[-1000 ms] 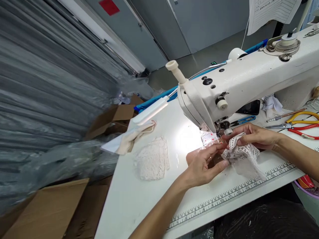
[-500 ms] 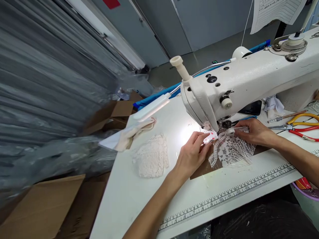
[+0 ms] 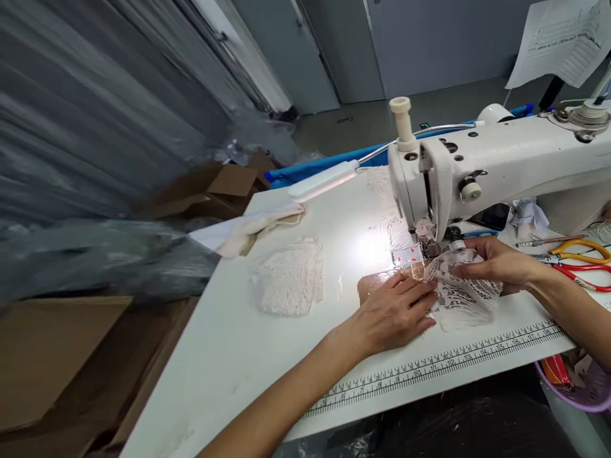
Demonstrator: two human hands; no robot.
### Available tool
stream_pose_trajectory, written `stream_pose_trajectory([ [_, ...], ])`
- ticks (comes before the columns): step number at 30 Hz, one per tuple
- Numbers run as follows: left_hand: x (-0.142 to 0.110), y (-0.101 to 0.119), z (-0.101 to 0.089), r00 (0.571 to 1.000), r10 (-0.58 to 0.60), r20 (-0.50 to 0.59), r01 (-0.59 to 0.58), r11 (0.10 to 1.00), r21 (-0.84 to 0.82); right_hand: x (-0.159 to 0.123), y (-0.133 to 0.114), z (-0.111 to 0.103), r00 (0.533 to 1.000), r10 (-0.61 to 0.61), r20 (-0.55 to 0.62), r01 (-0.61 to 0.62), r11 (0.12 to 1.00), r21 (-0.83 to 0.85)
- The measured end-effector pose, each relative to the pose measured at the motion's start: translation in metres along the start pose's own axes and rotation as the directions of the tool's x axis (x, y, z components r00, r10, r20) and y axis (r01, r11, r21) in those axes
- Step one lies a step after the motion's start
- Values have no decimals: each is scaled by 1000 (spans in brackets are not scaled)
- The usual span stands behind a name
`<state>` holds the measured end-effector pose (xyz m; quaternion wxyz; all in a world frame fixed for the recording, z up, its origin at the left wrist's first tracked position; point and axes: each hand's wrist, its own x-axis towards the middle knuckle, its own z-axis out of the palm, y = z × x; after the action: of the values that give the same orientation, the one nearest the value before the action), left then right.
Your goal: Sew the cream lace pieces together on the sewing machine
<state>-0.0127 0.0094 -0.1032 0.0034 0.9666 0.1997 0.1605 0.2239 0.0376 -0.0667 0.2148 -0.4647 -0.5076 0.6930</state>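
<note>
At the sewing machine (image 3: 496, 165), a piece of white lace (image 3: 465, 299) lies at the front of the needle area. My right hand (image 3: 499, 264) pinches the upper edge of that lace between thumb and fingers. Flat on the brown plate (image 3: 370, 286), my left hand (image 3: 394, 312) has its fingers stretched out, with the tips at the lace's left edge. Behind the left fingers, a clear piece with red marks (image 3: 405, 256) sits beside the presser foot (image 3: 431, 249). More lace (image 3: 394, 232) lies behind the foot.
A lace stack (image 3: 291, 277) and folded cloth (image 3: 267, 229) lie on the left of the table. A lamp (image 3: 324, 181) lights the needle area. Scissors (image 3: 580, 267) lie on the right. A printed ruler (image 3: 429, 375) runs along the front edge; a purple basket (image 3: 592, 397) is below.
My left hand has moved from beside the presser foot toward the front and flattened on the plate. My right hand keeps hold of the lace, which has shifted. The camera view has turned left.
</note>
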Motion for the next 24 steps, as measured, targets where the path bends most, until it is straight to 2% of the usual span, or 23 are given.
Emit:
stream_pose_trajectory([
  [2, -2, -1, -3, 998, -62, -11, 59, 981, -186, -2, -3, 14, 998, 60, 30, -63, 987, 148],
  [3, -4, -4, -4, 991, -130, -13, 119, 941, -318, -2, -4, 21, 997, 71, 20, -74, 984, 164],
  [4, -6, -9, -6, 973, -232, 2, 206, 863, -461, -1, -6, 29, 997, 81, 6, -81, 984, 160],
  [5, -9, -14, -8, 933, -357, 48, 312, 736, -601, 0, -8, 36, 996, 91, -3, -90, 986, 141],
  [6, -11, -20, -10, 865, -485, 125, 418, 560, -715, 2, -11, 43, 994, 106, -6, -104, 989, 109],
  [7, -14, -27, -12, 777, -589, 224, 497, 355, -792, 4, -15, 50, 993, 121, 0, -121, 990, 66],
  [8, -17, -33, -15, 687, -647, 330, 539, 149, -829, 8, -20, 58, 991, 133, 14, -134, 991, 24],
  [9, -19, -39, -17, 618, -663, 423, 544, -29, -839, 11, -26, 67, 990, 138, 40, -138, 990, -5],
  [10, -21, -43, -20, 576, -654, 490, 527, -162, -834, 14, -32, 76, 987, 137, 79, -136, 991, -19],
  [11, -23, -47, -22, 557, -639, 531, 505, -248, -827, 17, -38, 86, 983, 128, 129, -129, 992, -2],
  [12, -25, -50, -24, 550, -626, 553, 493, -291, -820, 20, -43, 95, 975, 118, 190, -127, 991, 38],
  [14, -27, -52, -28, 540, -630, 558, 503, -290, -814, 23, -50, 109, 945, 106, 309, -144, 984, 102],
  [16, -30, -50, -29, 553, -644, 529, 532, -217, -819, 24, -50, 113, 909, 84, 408, -123, 990, 69],
  [17, -31, -49, -28, 575, -641, 508, 538, -171, -825, 25, -47, 110, 900, 61, 433, -73, 997, 13],
  [19, -32, -46, -25, 630, -626, 459, 524, -94, -846, 25, -37, 95, 915, -38, 401, 117, 978, -175],
  [20, -33, -44, -24, 652, -618, 439, 516, -63, -854, 26, -30, 86, 935, -128, 332, 234, 924, -303],
  [21, -33, -43, -22, 666, -619, 417, 512, -28, -859, 26, -21, 77, 933, -251, 258, 346, 821, -453],
  [22, -34, -41, -21, 672, -630, 389, 511, 16, -859, 27, -12, 69, 899, -385, 208, 429, 682, -592],
  [23, -34, -40, -21, 679, -645, 351, 514, 76, -854, 26, -2, 62, 828, -516, 217, 510, 534, -675],
  [24, -35, -39, -21, 690, -655, 309, 518, 148, -843, 25, 9, 58, 751, -590, 296, 592, 404, -697],
])
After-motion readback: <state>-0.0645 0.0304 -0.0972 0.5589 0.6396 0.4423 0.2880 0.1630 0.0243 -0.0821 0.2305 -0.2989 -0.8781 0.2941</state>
